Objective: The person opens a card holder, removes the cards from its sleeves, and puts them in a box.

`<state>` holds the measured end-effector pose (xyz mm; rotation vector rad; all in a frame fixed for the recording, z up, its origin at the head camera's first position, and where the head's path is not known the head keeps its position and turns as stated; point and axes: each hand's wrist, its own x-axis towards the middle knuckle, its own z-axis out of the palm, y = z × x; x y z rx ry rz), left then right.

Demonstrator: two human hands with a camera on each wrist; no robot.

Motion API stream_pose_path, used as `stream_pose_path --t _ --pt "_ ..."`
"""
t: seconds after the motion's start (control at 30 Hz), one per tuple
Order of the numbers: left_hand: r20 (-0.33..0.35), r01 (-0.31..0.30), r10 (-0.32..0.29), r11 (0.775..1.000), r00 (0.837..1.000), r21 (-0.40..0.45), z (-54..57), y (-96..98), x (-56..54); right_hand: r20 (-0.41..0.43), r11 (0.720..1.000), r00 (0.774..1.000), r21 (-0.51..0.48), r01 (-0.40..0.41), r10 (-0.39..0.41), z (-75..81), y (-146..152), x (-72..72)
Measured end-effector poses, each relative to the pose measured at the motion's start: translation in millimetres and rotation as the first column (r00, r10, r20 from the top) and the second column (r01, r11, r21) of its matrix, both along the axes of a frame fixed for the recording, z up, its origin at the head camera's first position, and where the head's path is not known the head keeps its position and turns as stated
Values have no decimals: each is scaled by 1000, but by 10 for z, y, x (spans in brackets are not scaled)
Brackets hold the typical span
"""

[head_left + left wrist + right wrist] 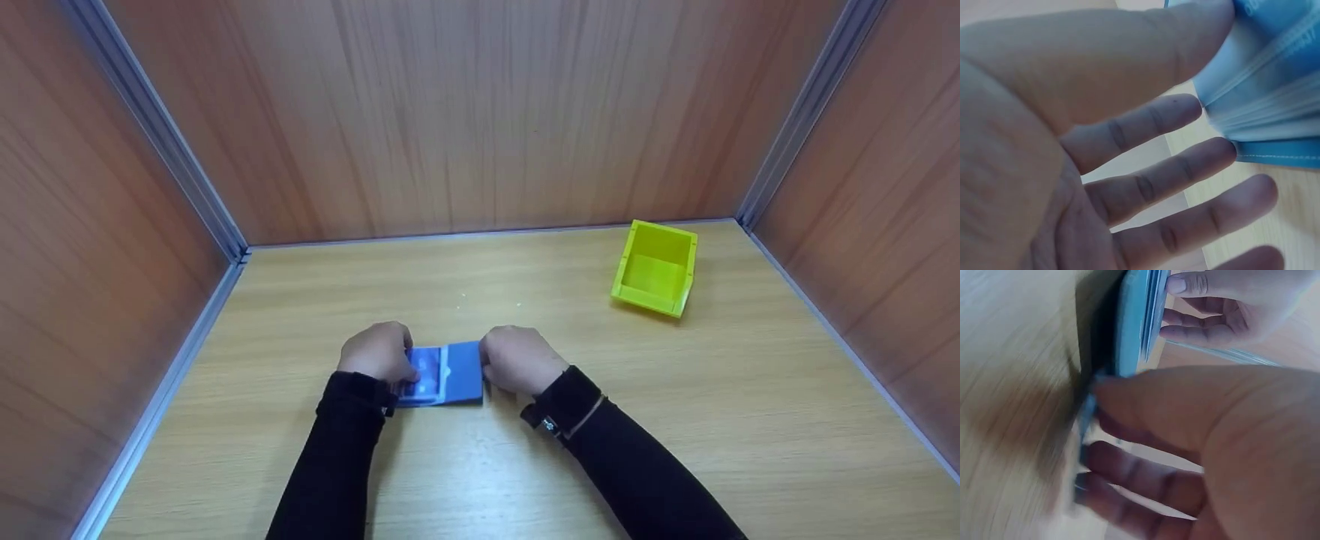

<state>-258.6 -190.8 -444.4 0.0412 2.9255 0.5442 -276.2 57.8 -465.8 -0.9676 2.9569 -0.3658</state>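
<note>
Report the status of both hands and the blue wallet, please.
Left hand grips blue wallet at left; right hand pinches right edge. Wallet open. Yellow bin off right, out of the way.

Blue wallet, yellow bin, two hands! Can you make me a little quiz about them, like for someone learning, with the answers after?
1. Which hand is nearer the yellow bin?
2. True or false: the blue wallet is inside the yellow bin.
3. What colour are the sleeves? A) red B) black C) white

Key:
1. The right hand.
2. False; it is between the left hand and the right hand.
3. B
</note>
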Motion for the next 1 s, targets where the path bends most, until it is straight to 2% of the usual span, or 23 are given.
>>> stream_pose_path --t 0.1,0.23,0.5,0.7,0.83,1.0 --pt "-3 0 0 1000 1000 9 1 15 -6 -55 999 998 -54 3 -6 28 -13 23" --pt "-2 12 -12 1000 1000 25 5 50 -13 -59 997 998 -83 4 -9 32 -27 29" --pt "-2 64 -64 996 998 66 3 134 -22 46 998 997 -28 -57 58 -5 -13 35" --pt "-17 86 -85 994 996 66 -14 249 -17 167 995 981 -39 -91 96 -1 -11 53" --pt "-52 98 -98 995 994 15 -30 354 1 218 994 970 -41 -103 109 5 -16 62" --pt "-114 111 -127 985 985 -131 -77 445 19 233 994 967 -41 -101 108 -11 -37 60"
